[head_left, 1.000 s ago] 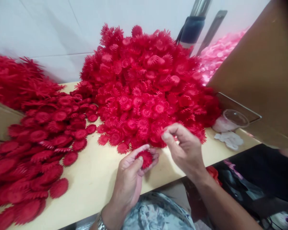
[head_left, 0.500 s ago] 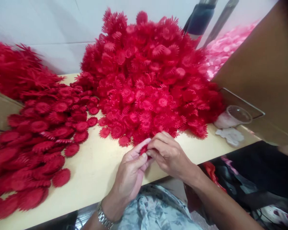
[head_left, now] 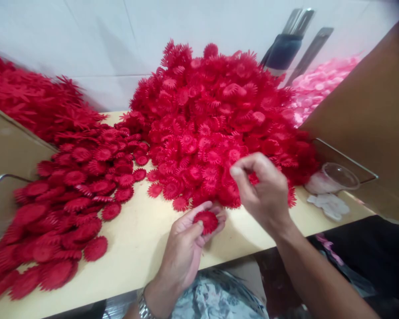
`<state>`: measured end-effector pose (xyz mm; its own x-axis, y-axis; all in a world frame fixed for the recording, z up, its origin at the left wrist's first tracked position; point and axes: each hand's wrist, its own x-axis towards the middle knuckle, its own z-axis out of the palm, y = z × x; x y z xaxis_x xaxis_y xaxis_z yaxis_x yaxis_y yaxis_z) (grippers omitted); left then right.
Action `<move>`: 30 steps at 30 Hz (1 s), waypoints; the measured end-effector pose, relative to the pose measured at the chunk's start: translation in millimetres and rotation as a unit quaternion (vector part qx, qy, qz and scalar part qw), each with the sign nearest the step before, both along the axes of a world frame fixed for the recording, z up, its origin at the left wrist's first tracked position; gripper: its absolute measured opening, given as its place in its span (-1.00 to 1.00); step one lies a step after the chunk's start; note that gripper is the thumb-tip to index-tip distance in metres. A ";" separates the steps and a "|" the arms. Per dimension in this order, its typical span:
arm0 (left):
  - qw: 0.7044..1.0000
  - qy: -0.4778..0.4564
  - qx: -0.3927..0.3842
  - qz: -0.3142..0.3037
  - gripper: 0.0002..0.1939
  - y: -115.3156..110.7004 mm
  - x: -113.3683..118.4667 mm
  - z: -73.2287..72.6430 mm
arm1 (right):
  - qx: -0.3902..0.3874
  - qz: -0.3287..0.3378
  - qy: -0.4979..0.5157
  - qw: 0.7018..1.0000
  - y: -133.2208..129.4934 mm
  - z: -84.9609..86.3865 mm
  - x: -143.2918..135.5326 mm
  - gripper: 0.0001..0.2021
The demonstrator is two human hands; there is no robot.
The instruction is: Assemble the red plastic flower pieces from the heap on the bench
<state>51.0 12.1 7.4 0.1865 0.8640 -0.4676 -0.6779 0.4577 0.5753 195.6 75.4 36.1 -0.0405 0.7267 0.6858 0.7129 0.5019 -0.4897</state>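
A pale wall (head_left: 206, 20) backs your table (head_left: 133, 252), with cardboard panels closing in at both sides. In the head view, a tall heap of red petalled pieces (head_left: 196, 119) stands in front of you; thicker red discs (head_left: 75, 178) spread to its left, and pink pieces (head_left: 314, 88) show behind the right-hand cardboard panel (head_left: 362, 102). A clear cup (head_left: 347, 175) and a crumpled white scrap (head_left: 330, 207) sit at its foot.

Your left hand (head_left: 186, 243) holds one red disc (head_left: 207, 221), thumb on its near edge and fingers behind, just off the front of the heap. Your right hand (head_left: 264, 190) is bent up with thumb and forefinger close together; I can't tell whether anything small is pinched there.

Half a second ago your right fingertips were at that disc. Now they have lifted away to the right, so the disc's face is exposed and your left hand alone supports it. Since the hands were also apart a second ago, I judge the handwork to be a repeated touch on the same disc.
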 end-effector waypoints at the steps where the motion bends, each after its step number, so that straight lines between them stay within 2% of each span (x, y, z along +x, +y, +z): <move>1: 1.000 -0.012 0.000 -0.001 -0.72 0.1 -0.8 0.8 | 0.040 -0.016 -0.041 0.998 12.5 8.5 1.6 -0.87; 3: 0.999 -0.040 0.002 -0.004 -0.65 0.2 -2.5 1.6 | 0.070 -0.038 -0.122 0.989 29.4 20.2 3.8 -0.91; 5: 0.998 -0.070 0.004 -0.002 -0.64 0.9 -4.0 1.3 | 0.059 -0.012 -0.158 0.986 29.4 22.2 3.9 -0.93; 7: 0.995 -0.095 0.002 0.014 -0.70 1.9 -4.8 0.2 | 0.011 0.081 -0.156 0.984 13.3 14.5 1.6 -0.91; 9: 0.995 -0.101 0.002 0.028 -0.76 2.8 -4.4 -1.7 | -0.062 0.187 -0.154 0.968 -9.4 0.4 -2.2 -0.89; 12: 0.998 -0.064 0.021 0.006 -0.82 2.0 -1.7 -5.5 | -0.139 0.229 -0.158 0.950 -33.4 -21.7 -7.3 -0.90; 15: 0.999 -0.017 0.022 -0.031 -0.80 -0.8 2.0 -8.7 | -0.154 0.226 -0.130 0.953 -38.0 -34.1 -7.6 -0.82; 20: 0.998 0.018 0.025 -0.058 -0.72 -2.9 6.0 -7.3 | -0.171 0.222 -0.031 0.959 -42.9 -36.2 -4.9 -0.85; 22: 0.998 0.026 0.032 -0.054 -0.72 -2.1 6.2 -4.8 | -0.187 0.198 0.037 0.962 -47.0 -34.1 -5.1 -0.87; 24: 0.998 0.033 0.018 -0.047 -0.74 -0.9 5.7 -2.6 | -0.185 0.138 0.106 0.967 -45.1 -29.1 -5.0 -0.86; 27: 0.999 0.029 -0.010 -0.039 -0.79 0.7 4.2 -0.9 | -0.100 0.053 0.121 0.986 -22.7 -13.4 -3.0 -0.87; 30: 0.999 0.000 -0.007 -0.039 -0.76 1.8 1.9 1.4 | 0.020 0.013 -0.002 1.000 11.9 8.3 1.5 -0.90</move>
